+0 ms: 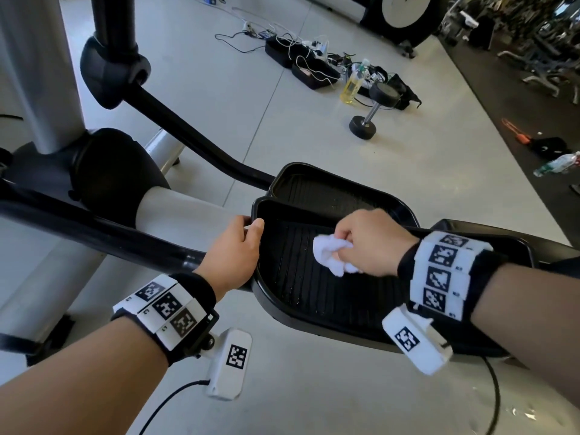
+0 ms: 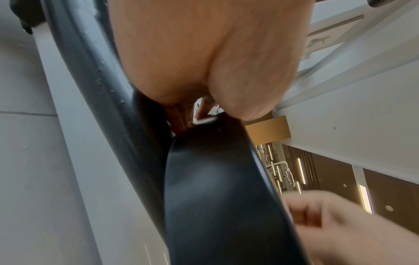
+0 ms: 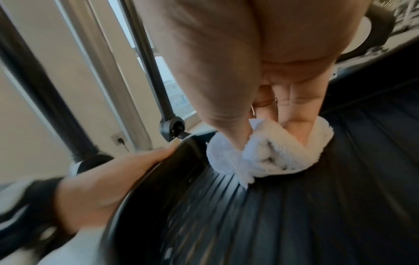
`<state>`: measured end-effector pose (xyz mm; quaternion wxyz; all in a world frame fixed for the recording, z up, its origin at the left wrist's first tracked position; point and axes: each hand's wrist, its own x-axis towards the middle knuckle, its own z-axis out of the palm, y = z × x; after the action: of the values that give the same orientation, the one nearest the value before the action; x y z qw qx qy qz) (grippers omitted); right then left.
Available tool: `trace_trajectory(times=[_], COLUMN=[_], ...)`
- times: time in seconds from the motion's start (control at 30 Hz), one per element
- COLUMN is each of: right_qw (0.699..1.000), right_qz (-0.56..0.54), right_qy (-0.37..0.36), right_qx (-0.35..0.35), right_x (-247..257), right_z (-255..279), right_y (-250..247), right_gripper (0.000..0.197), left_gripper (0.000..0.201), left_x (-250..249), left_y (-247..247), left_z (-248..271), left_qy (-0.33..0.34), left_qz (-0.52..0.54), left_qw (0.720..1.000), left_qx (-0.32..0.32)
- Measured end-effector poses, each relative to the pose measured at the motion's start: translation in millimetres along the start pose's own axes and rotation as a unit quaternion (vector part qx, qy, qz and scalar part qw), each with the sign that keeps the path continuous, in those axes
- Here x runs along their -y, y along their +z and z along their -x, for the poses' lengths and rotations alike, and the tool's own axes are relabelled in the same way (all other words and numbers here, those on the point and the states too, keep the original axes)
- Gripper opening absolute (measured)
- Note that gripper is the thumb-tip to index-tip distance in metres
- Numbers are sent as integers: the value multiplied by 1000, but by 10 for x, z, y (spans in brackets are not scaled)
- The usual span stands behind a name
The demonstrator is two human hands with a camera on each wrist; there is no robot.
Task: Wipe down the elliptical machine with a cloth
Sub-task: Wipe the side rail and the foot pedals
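The elliptical's near black foot pedal [image 1: 301,296] has a ribbed tread and a raised rim. My left hand [image 1: 235,246] grips that rim at its left edge, thumb inside the wall and fingers outside; the left wrist view shows the hand [image 2: 204,62] curled over the pedal's rim [image 2: 215,179]. My right hand [image 1: 367,243] holds a bunched white cloth [image 1: 329,252] and presses it on the tread near the pedal's middle. In the right wrist view the cloth [image 3: 267,154] is pinched under the fingers [image 3: 292,111] on the ribbed pedal [image 3: 272,224].
A second pedal [image 1: 329,196] lies just beyond the near one, on a black arm [image 1: 194,136]. The grey column [image 1: 40,73] rises at left. On the floor beyond lie a dumbbell [image 1: 370,111], a yellow bottle [image 1: 353,86], black trays with cables [image 1: 298,58] and a water bottle [image 1: 558,164].
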<state>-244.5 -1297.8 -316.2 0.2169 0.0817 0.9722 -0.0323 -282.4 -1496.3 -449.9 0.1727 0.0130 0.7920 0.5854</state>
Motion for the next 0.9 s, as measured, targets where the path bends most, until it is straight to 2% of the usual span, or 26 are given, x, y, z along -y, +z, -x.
trace_trajectory(times=[0.13,0.27,0.57,0.7,0.8,0.9], right_qw=[996,994,992,988,979,979], right_qz=[-47,-43,81,120,151,127], right_qy=[-37,-60,-69,-96,-134,-158], right_qx=[-73,-77,-72,-34,0,33], right_x=[194,455,919,953,945,893], right_z=[-205,-344,-670,-665,-580,-492], right_y=[-174,-157,98,123,102,93], right_gripper=[14,15,20,28,26,27], left_gripper=[47,38,36,35,36,35], left_x=[1,4,48,66,64,68], left_y=[-2,-4,-47,-47,-35,-27], left_z=[-5,-7,-28,-49,-54,-55], left_qy=[2,6,5,9,12,14], left_qz=[3,-3,5,8,7,9], left_qw=[1000,1000,1000,1000,1000,1000], left_qx=[-4,-12,-6,1,3,-2])
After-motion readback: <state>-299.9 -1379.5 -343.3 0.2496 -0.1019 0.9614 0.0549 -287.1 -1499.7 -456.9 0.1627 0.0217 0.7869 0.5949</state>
